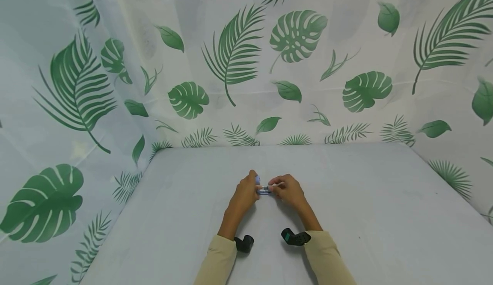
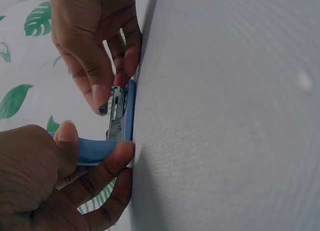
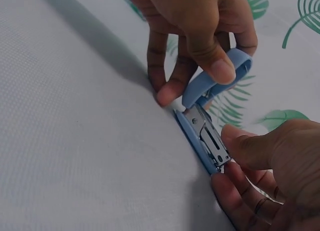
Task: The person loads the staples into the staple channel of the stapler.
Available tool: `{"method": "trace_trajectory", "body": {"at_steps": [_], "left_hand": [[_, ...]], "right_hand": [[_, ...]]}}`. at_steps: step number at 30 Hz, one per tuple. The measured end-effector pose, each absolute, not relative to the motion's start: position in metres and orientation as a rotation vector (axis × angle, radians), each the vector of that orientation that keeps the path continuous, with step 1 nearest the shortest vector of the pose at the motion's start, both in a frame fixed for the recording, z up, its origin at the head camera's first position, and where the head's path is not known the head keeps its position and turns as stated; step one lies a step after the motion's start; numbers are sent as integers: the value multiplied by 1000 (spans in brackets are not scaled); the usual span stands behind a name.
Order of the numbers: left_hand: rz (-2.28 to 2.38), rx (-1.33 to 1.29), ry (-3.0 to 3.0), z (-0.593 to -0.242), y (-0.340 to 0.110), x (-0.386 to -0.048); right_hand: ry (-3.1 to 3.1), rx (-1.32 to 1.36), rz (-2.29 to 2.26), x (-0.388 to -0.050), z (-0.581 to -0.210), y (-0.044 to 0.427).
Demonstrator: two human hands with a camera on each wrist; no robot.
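A blue stapler (image 1: 265,192) lies on the table between both hands, its top cover swung up and its metal magazine (image 3: 207,136) exposed. My left hand (image 1: 245,193) grips the raised blue cover (image 2: 95,151), thumb on one side, with fingertips by the hinge end. My right hand (image 1: 289,191) is at the far end of the magazine; in the left wrist view its thumb and finger pinch a small dark piece (image 2: 103,109) beside the magazine. Other right fingers (image 3: 227,191) touch the end of the blue base (image 3: 192,141).
The table (image 1: 185,233) has a pale cover. Behind it and along both sides hangs a white cloth (image 1: 246,118) with green leaf prints. Black wrist devices (image 1: 295,237) sit at both cuffs.
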State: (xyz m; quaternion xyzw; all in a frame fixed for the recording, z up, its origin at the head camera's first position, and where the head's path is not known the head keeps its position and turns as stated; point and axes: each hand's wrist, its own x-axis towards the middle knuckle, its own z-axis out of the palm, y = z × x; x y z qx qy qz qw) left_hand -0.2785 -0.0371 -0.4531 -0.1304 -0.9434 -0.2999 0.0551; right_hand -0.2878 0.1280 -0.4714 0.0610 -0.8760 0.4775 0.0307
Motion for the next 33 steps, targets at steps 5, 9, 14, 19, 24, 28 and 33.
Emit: {"method": "trace_trajectory", "body": {"at_steps": [5,9,14,19,24,28,33], "left_hand": [[-902,-421,-2847,-455,-38,-277],[-899,-432,-2837,-455,-39,-277],[-893,-431,-2833,-455,-39,-277],[-906,-425,-2839,-454,-39,-277],[-902,-440,-2828,-453,-39,-277],[-887,-448,-2824,-454,-39,-278],[-881,-443,-2830,-455,-38,-279]], "right_hand": [[-2737,172,1389,-287,-474,126],[-2752,163,1355,-286,-473,124],[-2759,145,1302,-287,-473,123],[-2769,129,1231,-287,-475,121],[-2772,104,1210,-285,-475,121],[-2768,105,1211,-284,-474,121],[-2780,94,1202,-283,-476,122]]}}
